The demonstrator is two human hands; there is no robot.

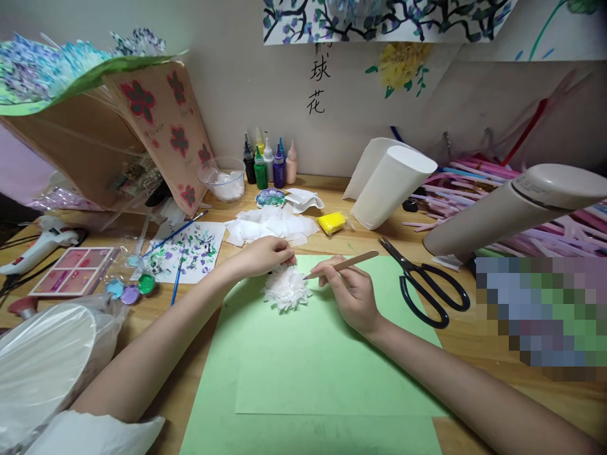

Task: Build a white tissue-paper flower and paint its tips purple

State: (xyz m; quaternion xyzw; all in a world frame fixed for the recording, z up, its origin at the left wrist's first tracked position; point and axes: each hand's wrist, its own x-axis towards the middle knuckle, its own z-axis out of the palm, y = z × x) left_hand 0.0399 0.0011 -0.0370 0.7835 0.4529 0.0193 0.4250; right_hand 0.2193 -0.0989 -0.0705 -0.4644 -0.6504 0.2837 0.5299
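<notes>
A ruffled white paper flower (286, 289) lies on the layered green paper (327, 373) in the middle of the desk. My left hand (268, 256) is closed at the flower's far edge, fingertips curled down onto it and partly hidden. In my right hand (351, 294) is a flat wooden craft stick (358, 260), gripped like a pen. Its tip points left and reaches the flower's right side. Behind my left hand, a pile of white paper pieces (270, 224) is spread on the wood.
Black-handled scissors (424, 281) lie right of my right hand. Farther back stand a paper towel roll (391, 186), a yellow packet (331, 222) and paint bottles (279, 167). A large tumbler (502, 205) leans at right. A painted sheet (190, 249) and glue gun (38, 243) are left.
</notes>
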